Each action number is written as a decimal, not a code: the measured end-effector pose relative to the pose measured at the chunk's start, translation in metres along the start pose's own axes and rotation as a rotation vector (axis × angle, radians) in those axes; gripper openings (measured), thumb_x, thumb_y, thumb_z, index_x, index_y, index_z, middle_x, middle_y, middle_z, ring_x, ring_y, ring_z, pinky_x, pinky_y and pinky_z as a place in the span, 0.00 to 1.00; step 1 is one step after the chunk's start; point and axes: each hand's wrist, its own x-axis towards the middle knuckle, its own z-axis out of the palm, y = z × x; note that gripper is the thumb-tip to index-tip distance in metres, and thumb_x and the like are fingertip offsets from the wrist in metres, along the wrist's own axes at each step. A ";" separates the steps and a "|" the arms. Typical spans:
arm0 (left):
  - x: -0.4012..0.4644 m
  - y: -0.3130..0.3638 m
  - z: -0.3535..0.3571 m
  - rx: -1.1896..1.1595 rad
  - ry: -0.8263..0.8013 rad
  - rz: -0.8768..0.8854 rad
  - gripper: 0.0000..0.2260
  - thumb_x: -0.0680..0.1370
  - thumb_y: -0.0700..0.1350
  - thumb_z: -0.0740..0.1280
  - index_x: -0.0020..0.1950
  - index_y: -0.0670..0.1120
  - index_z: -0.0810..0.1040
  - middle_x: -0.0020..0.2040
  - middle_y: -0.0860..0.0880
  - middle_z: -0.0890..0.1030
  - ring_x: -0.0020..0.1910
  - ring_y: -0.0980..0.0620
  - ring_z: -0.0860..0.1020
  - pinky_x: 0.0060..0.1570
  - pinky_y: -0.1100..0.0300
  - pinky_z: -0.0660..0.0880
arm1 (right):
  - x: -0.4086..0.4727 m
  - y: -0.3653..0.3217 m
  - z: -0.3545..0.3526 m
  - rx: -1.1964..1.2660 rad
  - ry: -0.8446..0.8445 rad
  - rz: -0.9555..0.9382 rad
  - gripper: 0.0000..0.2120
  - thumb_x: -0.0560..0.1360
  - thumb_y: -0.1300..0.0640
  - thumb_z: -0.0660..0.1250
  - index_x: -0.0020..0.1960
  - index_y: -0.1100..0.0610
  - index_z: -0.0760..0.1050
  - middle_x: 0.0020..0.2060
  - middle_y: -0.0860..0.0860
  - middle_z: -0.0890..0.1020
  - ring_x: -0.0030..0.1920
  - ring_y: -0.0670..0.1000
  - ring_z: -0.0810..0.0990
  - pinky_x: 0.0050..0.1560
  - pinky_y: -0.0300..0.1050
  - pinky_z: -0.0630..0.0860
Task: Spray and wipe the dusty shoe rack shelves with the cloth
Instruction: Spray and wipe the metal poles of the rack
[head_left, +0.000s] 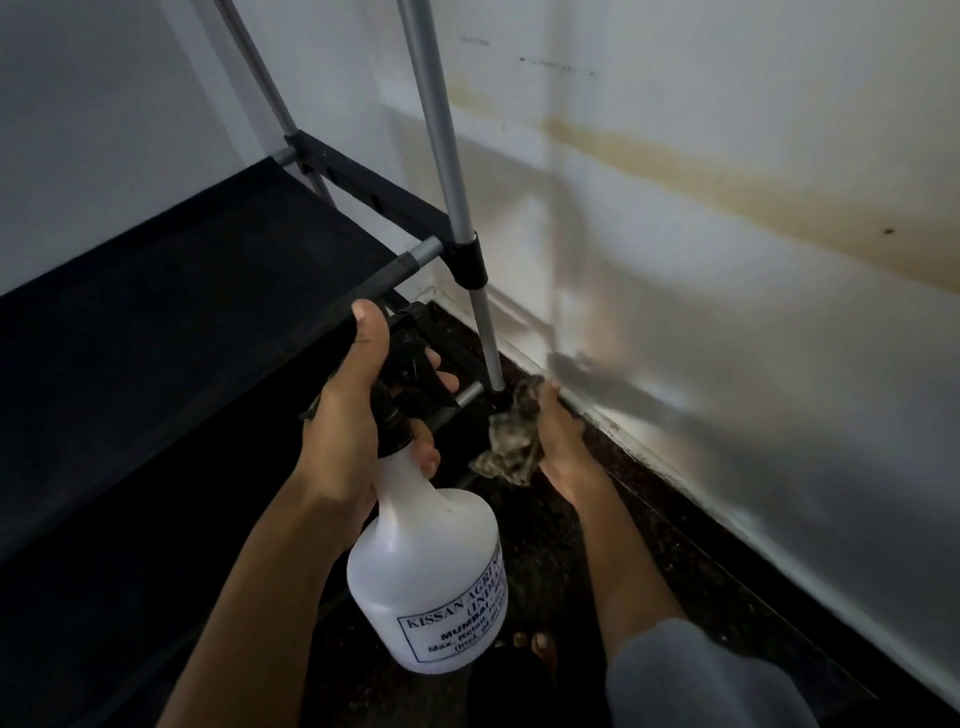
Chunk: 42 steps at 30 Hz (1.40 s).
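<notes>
Cloth (511, 441) looks soft and light, bunched in the right hand (558, 441) beside the shoe rack (182, 291) leg. Left hand (353, 415) grips the spray bottle (431, 561) neck, the best hold.

Bottle label (457, 626) partly unreadable.

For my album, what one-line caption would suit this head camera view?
Left hand grips a white spray bottle while the right hand holds a cloth at the shoe rack's bottom corner.
</notes>
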 end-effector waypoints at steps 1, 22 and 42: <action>0.000 0.000 0.000 0.005 0.001 0.003 0.32 0.67 0.69 0.57 0.47 0.42 0.78 0.44 0.43 0.82 0.21 0.52 0.67 0.25 0.59 0.69 | -0.014 -0.012 0.009 0.073 0.061 -0.047 0.36 0.75 0.30 0.50 0.69 0.57 0.64 0.65 0.50 0.59 0.61 0.53 0.71 0.64 0.44 0.70; 0.005 -0.004 0.006 0.062 -0.087 0.035 0.30 0.69 0.66 0.55 0.48 0.40 0.77 0.42 0.43 0.81 0.21 0.53 0.69 0.24 0.60 0.67 | -0.046 0.011 0.061 -0.112 0.663 -0.681 0.20 0.78 0.45 0.57 0.64 0.53 0.75 0.61 0.43 0.60 0.53 0.38 0.71 0.52 0.35 0.73; 0.017 -0.039 -0.010 0.105 -0.083 0.031 0.30 0.68 0.69 0.55 0.45 0.44 0.79 0.43 0.44 0.83 0.21 0.51 0.68 0.28 0.56 0.68 | 0.002 0.076 0.063 -0.292 0.501 -0.417 0.27 0.78 0.55 0.64 0.74 0.62 0.60 0.64 0.60 0.65 0.53 0.53 0.72 0.48 0.22 0.59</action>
